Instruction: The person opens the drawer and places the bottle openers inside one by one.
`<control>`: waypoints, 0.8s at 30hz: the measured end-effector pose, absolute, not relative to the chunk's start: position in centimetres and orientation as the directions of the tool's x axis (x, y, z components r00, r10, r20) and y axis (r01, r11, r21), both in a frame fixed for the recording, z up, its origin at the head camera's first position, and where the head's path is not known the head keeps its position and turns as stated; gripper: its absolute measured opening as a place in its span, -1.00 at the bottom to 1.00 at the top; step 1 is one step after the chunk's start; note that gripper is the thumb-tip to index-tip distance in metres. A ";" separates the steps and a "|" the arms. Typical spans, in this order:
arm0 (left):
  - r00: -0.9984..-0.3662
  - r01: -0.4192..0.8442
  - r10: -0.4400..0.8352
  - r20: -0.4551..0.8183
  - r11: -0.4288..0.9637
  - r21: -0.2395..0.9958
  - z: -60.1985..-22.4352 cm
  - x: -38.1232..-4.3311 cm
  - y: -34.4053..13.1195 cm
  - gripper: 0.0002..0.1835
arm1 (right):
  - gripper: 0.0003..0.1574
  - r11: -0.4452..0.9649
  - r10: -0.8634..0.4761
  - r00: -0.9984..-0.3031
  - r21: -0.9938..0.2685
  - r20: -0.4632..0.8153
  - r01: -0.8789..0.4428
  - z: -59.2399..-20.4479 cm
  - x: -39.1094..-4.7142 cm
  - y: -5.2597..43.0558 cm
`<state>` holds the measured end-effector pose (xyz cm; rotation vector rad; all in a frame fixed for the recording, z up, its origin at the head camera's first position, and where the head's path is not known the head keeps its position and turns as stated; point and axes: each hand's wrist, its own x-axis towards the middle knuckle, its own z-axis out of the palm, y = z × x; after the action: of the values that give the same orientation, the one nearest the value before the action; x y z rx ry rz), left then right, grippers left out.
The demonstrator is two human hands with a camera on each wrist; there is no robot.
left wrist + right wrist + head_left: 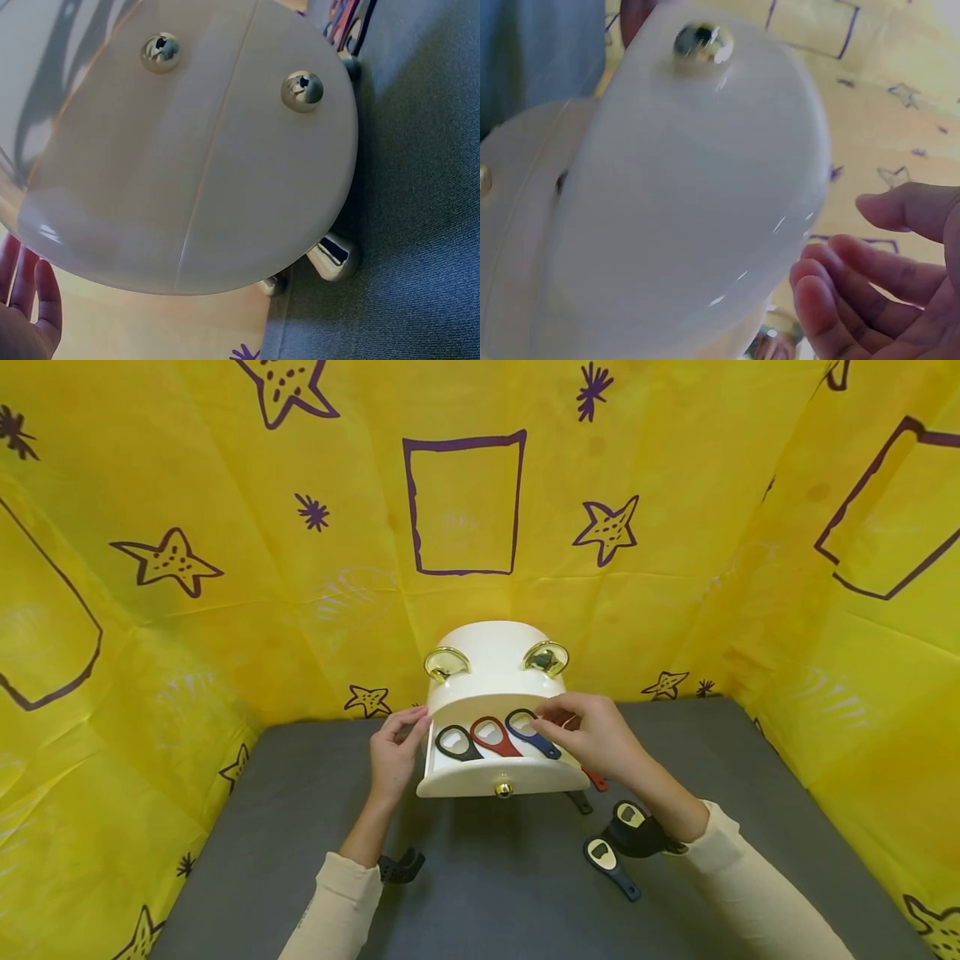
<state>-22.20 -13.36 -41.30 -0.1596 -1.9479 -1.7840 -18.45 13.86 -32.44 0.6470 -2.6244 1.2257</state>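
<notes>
A glossy white drawer box (491,652) with two rounded gold pieces stands at the table's back. Its upper drawer (457,785), with a gold knob, is pulled out. Inside lie a black bottle opener (454,742), a red bottle opener (495,737) and a blue bottle opener (542,745), side by side. My right hand (596,735) hovers over the drawer's right side, fingertips close to the blue opener; the right wrist view shows its thumb and fingers apart, holding nothing. At the box's left edge is my left hand (393,756), fingertips against its side, fingers loosely bent.
Right of the box, a dark blue bottle opener (611,867) and a black-rimmed one (630,814) lie on the grey table (480,893). Red (597,779) and dark (580,802) handles show beside the drawer. Yellow patterned cloth (465,510) encloses the back and sides.
</notes>
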 end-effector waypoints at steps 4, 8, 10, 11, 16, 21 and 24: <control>-0.875 0.404 -0.232 0.426 0.137 0.905 -42.3 -23.0 -13.8 -0.79 | -0.84 0.510 -0.312 -0.893 -0.735 0.326 -0.446 -32.4 -16.9 13.9; -0.881 0.404 -0.212 0.422 0.126 0.906 -43.0 -23.7 -14.3 -0.79 | -0.78 0.419 -0.347 -0.897 -0.810 0.274 -0.410 -32.6 -15.4 14.1; -0.881 0.415 -0.192 0.433 0.126 0.901 -42.3 -23.3 -14.3 -0.80 | -0.77 0.366 -0.375 -0.895 -0.848 0.242 -0.383 -32.8 -14.7 14.1; -0.881 0.421 -0.180 0.437 0.121 0.899 -41.9 -23.1 -14.4 -0.80 | -0.77 0.336 -0.392 -0.891 -0.866 0.229 -0.370 -33.0 -14.4 14.1; -0.877 0.446 -0.123 0.464 0.146 0.883 -40.0 -22.0 -14.7 -0.80 | -0.79 0.237 -0.482 -0.858 -0.916 0.178 -0.323 -35.1 -13.3 13.5; -0.891 0.433 -0.062 0.450 0.182 0.883 -39.2 -22.1 -15.1 -0.77 | -0.73 0.230 -0.509 -0.856 -0.944 0.091 -0.237 -38.1 -12.8 12.2; -0.905 0.408 -0.035 0.424 0.213 0.888 -39.0 -22.1 -15.2 -0.76 | -0.68 0.190 -0.493 -0.867 -0.963 0.072 -0.188 -39.8 -12.5 11.2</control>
<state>-22.12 -15.21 -38.97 -0.3475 -2.1405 -1.7387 -12.53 11.17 -39.77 0.7666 -2.6066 2.0404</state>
